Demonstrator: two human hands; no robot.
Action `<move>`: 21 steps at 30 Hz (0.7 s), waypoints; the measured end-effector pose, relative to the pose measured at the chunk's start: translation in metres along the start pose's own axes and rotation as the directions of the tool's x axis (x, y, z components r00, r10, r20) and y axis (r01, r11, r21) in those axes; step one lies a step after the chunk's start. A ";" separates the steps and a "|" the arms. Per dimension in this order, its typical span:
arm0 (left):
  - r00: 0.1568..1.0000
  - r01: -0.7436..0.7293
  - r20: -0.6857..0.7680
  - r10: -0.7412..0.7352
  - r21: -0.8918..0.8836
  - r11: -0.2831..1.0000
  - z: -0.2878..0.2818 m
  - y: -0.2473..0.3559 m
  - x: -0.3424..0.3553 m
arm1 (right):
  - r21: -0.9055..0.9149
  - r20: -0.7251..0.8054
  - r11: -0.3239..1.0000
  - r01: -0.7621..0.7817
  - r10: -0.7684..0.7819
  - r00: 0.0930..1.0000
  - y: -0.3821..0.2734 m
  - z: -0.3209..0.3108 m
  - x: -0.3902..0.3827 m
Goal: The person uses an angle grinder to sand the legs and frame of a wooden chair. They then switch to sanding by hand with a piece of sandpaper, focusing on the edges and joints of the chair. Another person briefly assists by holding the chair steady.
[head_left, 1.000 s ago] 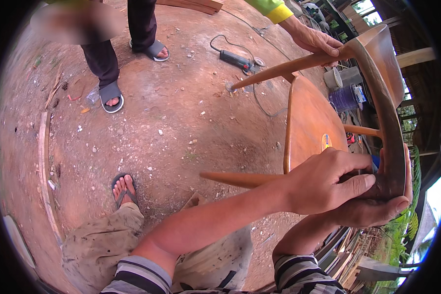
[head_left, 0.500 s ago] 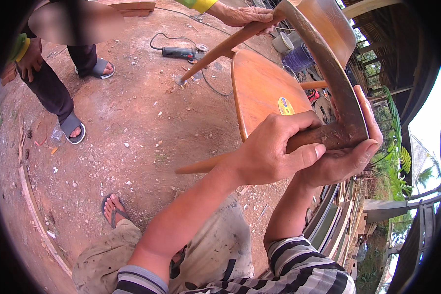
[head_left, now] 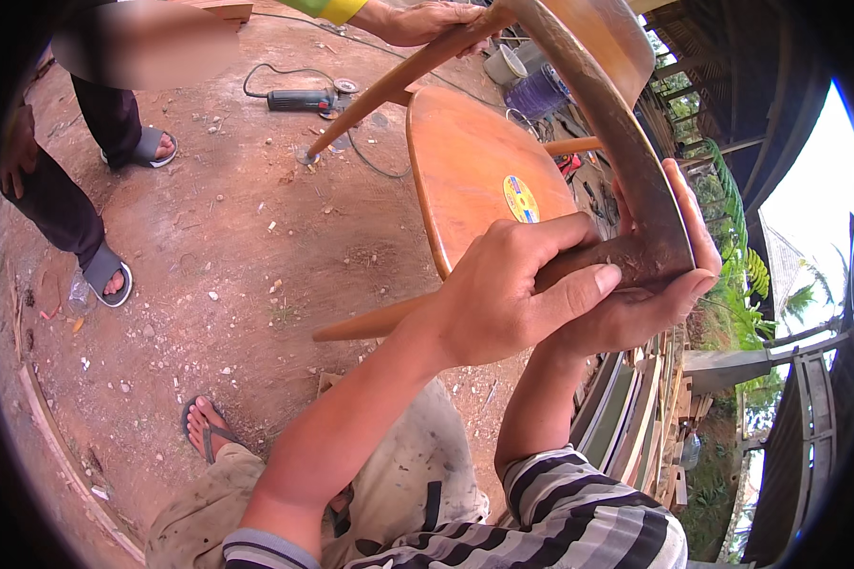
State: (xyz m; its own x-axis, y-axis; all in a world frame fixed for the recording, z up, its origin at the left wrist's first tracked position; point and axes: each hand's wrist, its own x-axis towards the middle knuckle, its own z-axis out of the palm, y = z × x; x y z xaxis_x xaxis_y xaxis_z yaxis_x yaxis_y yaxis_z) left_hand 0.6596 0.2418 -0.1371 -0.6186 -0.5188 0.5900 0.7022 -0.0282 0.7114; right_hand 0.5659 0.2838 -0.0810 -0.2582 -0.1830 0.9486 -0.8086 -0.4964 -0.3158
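A wooden chair is tilted over in front of me, with an orange-brown seat point(head_left: 479, 156) and a dark curved frame piece point(head_left: 603, 95). My left hand point(head_left: 531, 284) wraps round the frame beside its corner, thumb lying along the wood. Cupped under and behind that same corner is my right hand point(head_left: 636, 303), its fingers rising along the outer side. A round yellow disc or label point(head_left: 520, 197) shows on the seat. At the top, another person's hand point(head_left: 422, 21) holds the chair where a leg point(head_left: 399, 83) meets the frame.
An angle grinder point(head_left: 301, 100) with a cord lies on the dirt ground beyond the chair. A white bucket point(head_left: 505, 64) and a purple container point(head_left: 538, 92) stand behind the seat. Wood strips point(head_left: 626, 417) are stacked at right. The other person's sandalled foot point(head_left: 112, 282) is at left.
The view has swung slightly, so the ground, grinder and chair sit farther left in the picture. Both my hands keep their hold at the frame corner.
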 end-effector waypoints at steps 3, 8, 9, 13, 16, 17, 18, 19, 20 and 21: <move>1.000 0.026 -0.009 -0.026 0.018 0.999 0.000 0.007 0.000 | 0.003 -0.016 1.000 -0.017 0.017 1.000 -0.002 0.003 0.000; 0.994 -0.042 -0.101 0.052 0.099 0.994 0.007 0.003 -0.005 | -0.026 -0.025 1.000 0.000 -0.001 1.000 0.002 0.002 -0.002; 0.973 -0.117 -0.184 0.137 0.114 0.987 0.008 -0.001 -0.006 | -0.025 -0.027 1.000 0.004 -0.004 1.000 0.003 0.002 -0.003; 0.852 -0.396 -0.279 0.442 0.206 0.895 0.001 -0.015 -0.002 | -0.035 -0.047 0.999 0.037 -0.039 0.998 0.006 0.000 0.000; 0.845 -0.436 -0.249 0.473 0.191 0.880 0.004 -0.008 0.001 | -0.029 -0.058 0.999 0.036 -0.037 0.998 0.008 -0.002 -0.001; 0.850 -0.432 -0.239 0.470 0.195 0.881 0.005 -0.005 0.002 | -0.026 -0.055 0.999 0.029 -0.030 0.998 0.007 -0.002 -0.001; 0.855 -0.428 -0.228 0.466 0.199 0.882 0.005 -0.004 0.003 | -0.024 -0.053 1.000 0.021 -0.022 0.998 0.007 -0.001 -0.002; 0.850 -0.434 -0.221 0.478 0.220 0.873 0.005 -0.003 0.004 | -0.028 -0.045 1.000 0.013 -0.014 0.999 0.006 -0.001 -0.001; 0.845 -0.441 -0.213 0.491 0.242 0.864 0.004 -0.002 0.004 | -0.023 -0.033 1.000 0.016 -0.016 0.999 0.005 -0.002 -0.001; 0.840 -0.447 -0.205 0.503 0.264 0.855 0.003 -0.001 0.005 | -0.017 -0.020 1.000 0.017 -0.017 1.000 0.005 -0.002 -0.001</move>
State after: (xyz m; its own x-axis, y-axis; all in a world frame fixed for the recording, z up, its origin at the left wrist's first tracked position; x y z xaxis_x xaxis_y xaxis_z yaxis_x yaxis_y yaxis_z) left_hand 0.6543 0.2422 -0.1340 -0.0941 -0.6254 0.7746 0.7840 0.4330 0.4449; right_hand 0.5609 0.2834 -0.0834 -0.2546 -0.1572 0.9542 -0.8220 -0.4846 -0.2992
